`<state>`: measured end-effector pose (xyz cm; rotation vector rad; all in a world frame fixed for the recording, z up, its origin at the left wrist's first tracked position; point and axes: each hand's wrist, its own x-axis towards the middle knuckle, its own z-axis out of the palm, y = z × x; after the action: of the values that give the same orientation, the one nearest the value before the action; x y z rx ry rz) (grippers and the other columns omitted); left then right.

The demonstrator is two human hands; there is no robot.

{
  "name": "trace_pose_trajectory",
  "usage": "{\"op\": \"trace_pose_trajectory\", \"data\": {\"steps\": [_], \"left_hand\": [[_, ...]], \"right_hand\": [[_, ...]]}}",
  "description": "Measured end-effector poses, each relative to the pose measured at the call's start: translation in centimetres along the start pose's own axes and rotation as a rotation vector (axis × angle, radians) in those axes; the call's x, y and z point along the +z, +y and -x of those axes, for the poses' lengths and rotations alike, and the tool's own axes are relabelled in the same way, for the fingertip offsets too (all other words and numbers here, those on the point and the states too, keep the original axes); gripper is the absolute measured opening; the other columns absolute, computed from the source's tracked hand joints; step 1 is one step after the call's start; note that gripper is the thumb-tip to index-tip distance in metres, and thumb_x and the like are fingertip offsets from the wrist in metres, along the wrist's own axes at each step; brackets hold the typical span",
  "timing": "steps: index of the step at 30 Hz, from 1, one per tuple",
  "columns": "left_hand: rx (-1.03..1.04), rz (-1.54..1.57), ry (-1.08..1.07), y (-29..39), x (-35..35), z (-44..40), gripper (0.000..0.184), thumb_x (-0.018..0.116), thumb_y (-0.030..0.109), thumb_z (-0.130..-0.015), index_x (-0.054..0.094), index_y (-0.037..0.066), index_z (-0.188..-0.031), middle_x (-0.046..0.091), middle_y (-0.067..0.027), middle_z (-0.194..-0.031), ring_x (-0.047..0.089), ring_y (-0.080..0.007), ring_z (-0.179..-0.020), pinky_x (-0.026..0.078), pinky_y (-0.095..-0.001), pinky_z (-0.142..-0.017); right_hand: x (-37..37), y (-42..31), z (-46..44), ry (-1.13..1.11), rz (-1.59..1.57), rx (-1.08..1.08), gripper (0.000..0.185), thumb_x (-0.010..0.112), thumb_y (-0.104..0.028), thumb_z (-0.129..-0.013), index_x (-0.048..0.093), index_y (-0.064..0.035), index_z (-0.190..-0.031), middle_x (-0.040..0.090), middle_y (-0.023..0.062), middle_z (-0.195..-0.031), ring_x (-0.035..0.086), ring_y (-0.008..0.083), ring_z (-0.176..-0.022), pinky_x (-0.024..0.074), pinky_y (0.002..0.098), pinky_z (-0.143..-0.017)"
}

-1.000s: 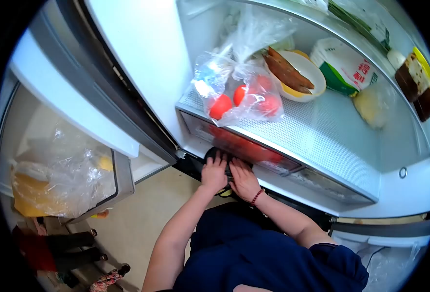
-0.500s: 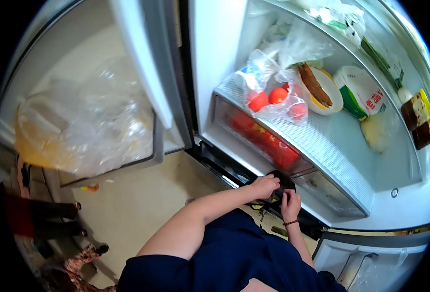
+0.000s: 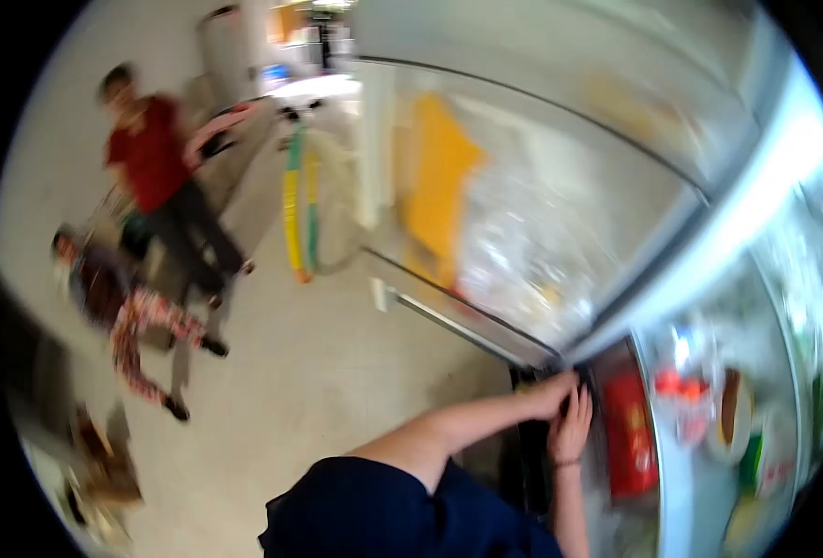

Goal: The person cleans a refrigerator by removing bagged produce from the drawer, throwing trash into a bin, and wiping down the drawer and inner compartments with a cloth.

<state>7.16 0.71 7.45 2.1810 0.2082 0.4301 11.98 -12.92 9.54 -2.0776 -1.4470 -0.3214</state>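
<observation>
Dark object (image 3: 584,391): located at the lower front of the open refrigerator (image 3: 676,498), beside the hinge side of its door; largely covered by the hands, exact form not determinable. Left hand (image 3: 551,396): at the object, fingers bent towards it. Right hand (image 3: 572,426): directly beside the left, fingers extended upward in the view, beaded bracelet (image 3: 568,464) at the wrist. The hands are together; owing to blur, I cannot tell whether either is clamped on the object.

Adjacent to the hands, inside the refrigerator: red packaging (image 3: 629,432) in a low compartment. On the shelf beyond: clear plastic bag (image 3: 690,342) with red round produce, then a pale bowl (image 3: 744,409) containing a long brown item (image 3: 729,405), then a white-and-green bag (image 3: 779,451).

Open door, on the other side of the hands: door bin (image 3: 458,316) with an orange-yellow item (image 3: 437,186) and crumpled clear plastic (image 3: 514,242).

Farther out, across the pale floor (image 3: 290,391): a person in a red top (image 3: 151,153) and dark trousers, upright; a second person in patterned trousers (image 3: 137,339) nearby. Most outlines are blurred.
</observation>
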Motion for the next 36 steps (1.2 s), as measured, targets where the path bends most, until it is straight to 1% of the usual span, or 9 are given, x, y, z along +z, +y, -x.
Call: {"op": "trace_pose_trajectory", "data": {"steps": [1,5,10,13,15,21,27,33,36], "left_hand": [[-0.034,-0.141,0.049,-4.4,6.3,-1.2,0.050,0.052,0.006,-0.081,0.044,-0.001,-0.130,0.034,-0.0231,-0.142,0.032,-0.0357,-0.132,0.030,-0.0410,-0.108],[-0.148,-0.252,-0.210,-1.9,2.7,-2.0,0.059,0.052,0.004,-0.078,0.041,0.005,-0.136,0.030,-0.0163,-0.147,0.030,-0.0315,-0.135,0.028,-0.0390,-0.111],[-0.209,-0.170,-0.109,-5.0,3.6,-3.3,0.060,0.050,0.004,-0.080,0.039,0.012,-0.138,0.025,-0.0154,-0.150,0.027,-0.0341,-0.137,0.025,-0.0421,-0.112],[-0.233,-0.234,0.054,-2.7,2.7,-1.9,0.044,0.049,0.013,-0.083,0.048,0.005,-0.127,0.047,-0.0189,-0.131,0.046,-0.0393,-0.120,0.037,-0.0439,-0.103],[-0.260,-0.129,0.050,-2.1,2.4,-0.8,0.049,0.050,0.022,-0.085,0.044,0.004,-0.130,0.048,-0.0197,-0.130,0.050,-0.0389,-0.115,0.042,-0.0461,-0.096],[-0.229,-0.212,-0.229,-1.7,0.4,-1.1,0.072,0.054,0.020,-0.082,0.023,0.005,-0.145,0.031,-0.0206,-0.146,0.033,-0.0341,-0.133,0.030,-0.0398,-0.109],[-0.269,-0.115,-0.260,-2.5,-0.2,-1.2,0.074,0.053,0.016,-0.082,0.017,0.005,-0.146,0.025,-0.0194,-0.149,0.030,-0.0306,-0.136,0.025,-0.0353,-0.112],[-0.172,0.108,-0.311,-0.9,-0.8,-1.6,0.064,0.063,0.009,-0.067,0.046,0.003,-0.128,0.051,-0.0215,-0.128,0.047,-0.0350,-0.121,0.038,-0.0390,-0.100],[0.110,0.160,-0.312,-3.1,4.5,-0.3,0.051,0.067,0.012,-0.064,0.055,0.005,-0.113,0.059,-0.0191,-0.114,0.054,-0.0336,-0.110,0.043,-0.0389,-0.095]], "right_hand": [[0.8,1.3,1.4,-0.020,0.046,0.006,0.056,0.053,-0.004,-0.080,0.039,-0.0004,-0.134,0.042,0.0267,-0.134,0.041,0.0443,-0.122,0.0309,0.0480,-0.106],[4.4,4.6,1.7,-0.135,-0.026,0.132,0.068,0.061,-0.013,-0.080,0.029,0.0039,-0.138,0.039,0.0314,-0.133,0.038,0.0462,-0.124,0.0286,0.0495,-0.106],[5.2,4.7,-0.3,-0.231,0.024,0.157,0.080,0.060,-0.036,-0.083,0.020,0.0016,-0.142,0.035,0.0364,-0.133,0.034,0.0492,-0.125,0.0259,0.0505,-0.107],[7.2,5.1,-1.2,-0.342,0.210,0.269,0.074,0.059,-0.036,-0.083,0.024,-0.0051,-0.142,0.036,0.0364,-0.133,0.036,0.0500,-0.122,0.0297,0.0516,-0.105],[6.8,4.2,-1.2,-0.332,0.330,0.232,0.067,0.055,-0.032,-0.086,0.026,-0.0101,-0.141,0.037,0.0326,-0.133,0.042,0.0467,-0.119,0.0370,0.0510,-0.098],[7.8,4.4,-2.2,-0.401,0.440,0.369,0.068,0.058,-0.032,-0.084,0.027,-0.0153,-0.141,0.038,0.0221,-0.137,0.036,0.0379,-0.128,0.0338,0.0523,-0.100],[6.1,1.9,-2.8,-0.292,0.419,0.345,0.063,0.063,-0.030,-0.078,0.035,-0.0124,-0.131,0.046,0.0197,-0.124,0.046,0.0364,-0.113,0.0384,0.0510,-0.091],[4.6,3.1,-2.2,-0.453,0.358,0.394,0.061,0.064,-0.026,-0.076,0.039,-0.0096,-0.129,0.052,0.0186,-0.118,0.051,0.0362,-0.109,0.0411,0.0477,-0.091],[4.0,3.8,3.7,-0.058,0.091,0.405,0.041,0.061,-0.019,-0.076,0.054,-0.0106,-0.115,0.062,0.0173,-0.108,0.058,0.0347,-0.099,0.0466,0.0445,-0.086]]}}
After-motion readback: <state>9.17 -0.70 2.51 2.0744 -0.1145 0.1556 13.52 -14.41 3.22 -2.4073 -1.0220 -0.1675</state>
